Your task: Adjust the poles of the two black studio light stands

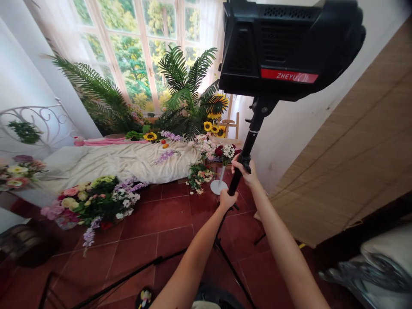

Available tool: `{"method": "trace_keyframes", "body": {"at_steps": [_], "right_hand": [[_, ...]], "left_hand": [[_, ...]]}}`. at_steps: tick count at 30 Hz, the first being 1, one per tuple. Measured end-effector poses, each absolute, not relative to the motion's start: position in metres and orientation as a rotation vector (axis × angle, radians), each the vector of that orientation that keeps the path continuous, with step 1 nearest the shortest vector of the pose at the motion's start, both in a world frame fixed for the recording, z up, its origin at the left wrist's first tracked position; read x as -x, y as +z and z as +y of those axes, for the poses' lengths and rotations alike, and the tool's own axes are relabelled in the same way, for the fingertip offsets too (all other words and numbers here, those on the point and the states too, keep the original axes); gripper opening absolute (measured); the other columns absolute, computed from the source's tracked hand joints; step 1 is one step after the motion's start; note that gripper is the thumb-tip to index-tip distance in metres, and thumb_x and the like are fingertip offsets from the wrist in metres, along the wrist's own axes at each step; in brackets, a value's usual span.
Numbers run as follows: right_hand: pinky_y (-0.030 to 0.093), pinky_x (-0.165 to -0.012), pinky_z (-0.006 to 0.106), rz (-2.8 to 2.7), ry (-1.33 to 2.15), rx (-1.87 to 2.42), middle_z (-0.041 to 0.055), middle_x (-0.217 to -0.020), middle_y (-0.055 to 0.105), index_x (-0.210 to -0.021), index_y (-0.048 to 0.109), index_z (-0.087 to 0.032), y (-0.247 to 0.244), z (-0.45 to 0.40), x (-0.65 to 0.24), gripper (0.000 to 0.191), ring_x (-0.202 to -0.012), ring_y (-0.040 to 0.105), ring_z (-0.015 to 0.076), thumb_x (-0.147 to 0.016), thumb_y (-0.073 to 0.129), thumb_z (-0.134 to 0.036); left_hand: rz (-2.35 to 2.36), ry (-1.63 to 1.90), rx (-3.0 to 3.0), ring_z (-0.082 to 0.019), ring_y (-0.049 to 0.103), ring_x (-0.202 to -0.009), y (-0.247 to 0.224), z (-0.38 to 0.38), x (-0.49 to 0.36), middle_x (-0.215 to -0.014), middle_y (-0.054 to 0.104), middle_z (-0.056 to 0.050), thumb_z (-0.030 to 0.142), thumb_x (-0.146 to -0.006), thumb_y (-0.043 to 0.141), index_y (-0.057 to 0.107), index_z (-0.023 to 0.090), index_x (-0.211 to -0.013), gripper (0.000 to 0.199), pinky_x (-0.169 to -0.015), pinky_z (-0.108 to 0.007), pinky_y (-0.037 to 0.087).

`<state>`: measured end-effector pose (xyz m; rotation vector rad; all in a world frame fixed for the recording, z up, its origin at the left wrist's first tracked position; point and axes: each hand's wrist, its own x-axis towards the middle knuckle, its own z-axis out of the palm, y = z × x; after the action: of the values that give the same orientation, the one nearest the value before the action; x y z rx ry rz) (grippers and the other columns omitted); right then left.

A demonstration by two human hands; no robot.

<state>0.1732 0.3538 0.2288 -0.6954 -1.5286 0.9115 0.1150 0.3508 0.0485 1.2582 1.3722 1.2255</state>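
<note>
A black studio light with a red label strip tops a black light stand at the upper right. My left hand is wrapped round the stand's column, low down. Higher up, by the clamp knob, my right hand grips the same column. The column leans to the right toward its top. Below my hands, the stand's thin black legs spread out over the floor. My palms and some of the fingers are hidden behind the column.
A bed with a cream cover stands ahead, below a window. Flower bunches lie along its near side, and palm leaves rise behind it. A wooden panel leans at the right. Red tiles cover the floor.
</note>
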Motion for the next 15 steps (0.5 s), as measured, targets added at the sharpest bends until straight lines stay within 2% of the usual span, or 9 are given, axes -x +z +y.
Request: {"method": "trace_keyframes", "body": {"at_steps": [2,6,10,15], "right_hand": [[0.041,-0.044,0.022,-1.546,0.887,0.734,-0.0063,-0.050,0.049,-0.075,0.048,-0.020,0.229,0.356,-0.175,0.026,-0.041,0.046,0.0087,-0.072,0.062,-0.041],[0.039,-0.043,0.022,-1.463,0.704,0.821,-0.0052,-0.053,0.049,-0.076,0.047,-0.020,0.221,0.356,-0.170,0.026,-0.042,0.046,0.0089,-0.073,0.060,-0.042],[0.039,-0.045,0.022,-1.375,0.526,0.919,-0.0036,-0.057,0.050,-0.077,0.046,-0.020,0.205,0.356,-0.163,0.026,-0.046,0.047,0.0094,-0.071,0.062,-0.039],[0.039,-0.045,0.023,-1.415,0.613,0.930,-0.0041,-0.055,0.049,-0.076,0.045,-0.020,0.192,0.351,-0.167,0.026,-0.045,0.046,0.0100,-0.070,0.063,-0.038]], "left_hand": [[1.341,1.201,-1.313,-0.010,0.052,-0.044,0.049,0.351,-0.113,-0.047,0.055,-0.002,0.032,-0.064,0.059,0.055,0.014,-0.050,0.023,-0.045,-0.020,0.041],[1.222,1.182,-1.381,-0.010,0.053,-0.047,0.052,0.351,-0.109,-0.052,0.057,-0.002,0.038,-0.066,0.060,0.055,0.013,-0.054,0.028,-0.049,-0.020,0.042],[1.179,1.326,-1.459,-0.010,0.054,-0.053,0.053,0.344,-0.104,-0.059,0.057,0.000,0.037,-0.065,0.063,0.058,0.014,-0.070,0.025,-0.053,-0.020,0.043],[1.259,1.379,-1.513,-0.010,0.052,-0.057,0.052,0.335,-0.103,-0.061,0.056,0.001,0.040,-0.062,0.065,0.058,0.015,-0.072,0.029,-0.055,-0.020,0.042]]}}
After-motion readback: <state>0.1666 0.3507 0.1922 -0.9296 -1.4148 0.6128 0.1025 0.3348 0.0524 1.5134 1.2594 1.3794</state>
